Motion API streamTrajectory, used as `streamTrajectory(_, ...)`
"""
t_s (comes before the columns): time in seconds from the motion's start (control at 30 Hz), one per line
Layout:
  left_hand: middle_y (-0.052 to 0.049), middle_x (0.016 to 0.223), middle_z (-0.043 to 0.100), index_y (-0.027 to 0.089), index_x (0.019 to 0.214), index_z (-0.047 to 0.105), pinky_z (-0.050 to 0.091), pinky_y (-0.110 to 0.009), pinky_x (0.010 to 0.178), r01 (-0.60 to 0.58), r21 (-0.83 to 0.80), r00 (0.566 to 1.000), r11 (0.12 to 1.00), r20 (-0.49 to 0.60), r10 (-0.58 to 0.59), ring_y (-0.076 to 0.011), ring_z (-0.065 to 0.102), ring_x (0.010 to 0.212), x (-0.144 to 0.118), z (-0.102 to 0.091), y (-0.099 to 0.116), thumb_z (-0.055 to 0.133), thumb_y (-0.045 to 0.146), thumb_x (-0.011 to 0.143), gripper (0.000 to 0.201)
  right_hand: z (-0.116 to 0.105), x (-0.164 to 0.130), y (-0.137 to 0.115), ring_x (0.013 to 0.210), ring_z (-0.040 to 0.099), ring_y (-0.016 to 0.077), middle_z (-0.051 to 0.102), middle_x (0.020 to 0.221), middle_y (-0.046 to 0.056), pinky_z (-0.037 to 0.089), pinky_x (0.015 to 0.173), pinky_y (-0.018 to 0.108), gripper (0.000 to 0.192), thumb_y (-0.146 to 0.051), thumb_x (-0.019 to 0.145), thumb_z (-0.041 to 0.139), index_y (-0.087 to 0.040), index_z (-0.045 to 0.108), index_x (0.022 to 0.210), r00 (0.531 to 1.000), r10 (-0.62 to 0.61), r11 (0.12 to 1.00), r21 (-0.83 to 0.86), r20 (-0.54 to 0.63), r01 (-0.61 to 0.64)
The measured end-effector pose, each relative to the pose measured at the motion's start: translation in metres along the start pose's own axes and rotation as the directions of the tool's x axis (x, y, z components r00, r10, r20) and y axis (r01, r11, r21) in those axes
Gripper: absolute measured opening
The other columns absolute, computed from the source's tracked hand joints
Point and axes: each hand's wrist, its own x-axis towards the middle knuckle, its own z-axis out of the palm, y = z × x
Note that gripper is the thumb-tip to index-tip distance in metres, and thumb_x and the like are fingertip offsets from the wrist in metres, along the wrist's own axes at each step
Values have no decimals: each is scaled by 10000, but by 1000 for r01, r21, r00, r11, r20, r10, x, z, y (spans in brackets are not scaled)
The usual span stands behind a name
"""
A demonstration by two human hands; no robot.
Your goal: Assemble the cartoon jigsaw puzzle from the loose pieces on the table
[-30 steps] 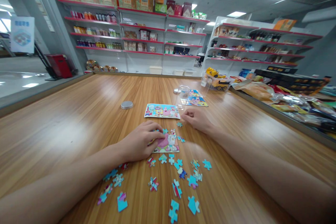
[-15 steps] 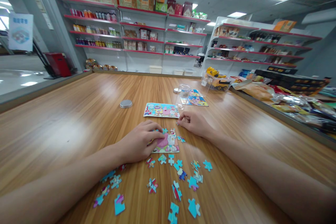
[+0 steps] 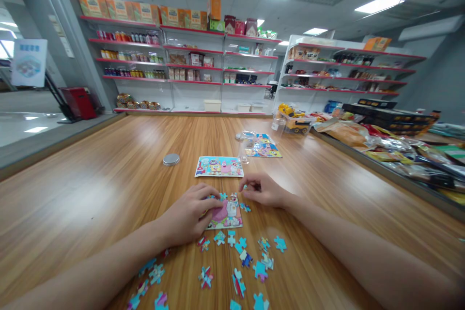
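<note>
A partly built jigsaw [image 3: 227, 214] lies flat on the wooden table [image 3: 109, 189] right in front of me. My left hand [image 3: 189, 215] rests palm down on its left side, fingertips on the upper edge. My right hand [image 3: 262, 190] sits just right of its top corner, with the fingers pinched on a small blue puzzle piece [image 3: 245, 187]. Several loose blue and pink pieces [image 3: 241, 256] are scattered on the table nearer to me. A finished picture card [image 3: 219, 166] lies just beyond the jigsaw.
A round metal lid [image 3: 171, 159] lies to the far left of the card. A clear jar [image 3: 248, 141] and a second picture card [image 3: 263, 150] lie farther back. A toy truck in a clear box [image 3: 296, 123] and packaged goods [image 3: 392, 145] line the right edge. Store shelves [image 3: 189, 65] stand behind.
My right hand picked a loose blue piece off the table and drew left toward the jigsaw's top right corner. The left hand stayed on the jigsaw. The view tilted up a little.
</note>
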Motion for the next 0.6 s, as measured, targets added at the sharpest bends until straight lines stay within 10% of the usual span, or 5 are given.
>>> streamTrajectory(0.27,-97,1092,593,209,1109,649,476,-430,883,7,-17,1000,1000,22,-7,-232,528,1021,0,-1,-3,474,132,892,288,-7,-3,-2,487,320,72,359,548,-81,249,476,216,301,-308,724,686,-132,660,967,972,-73,997,8,225,73)
streamTrajectory(0.6,-93,1090,601,202,1080,669,469,-428,894,26,-8,999,1000,25,-26,-233,538,1020,-1,-2,-2,492,121,866,289,-3,-2,-3,490,362,70,413,548,-66,281,467,198,212,-295,736,688,-123,632,848,973,-104,989,-81,207,123)
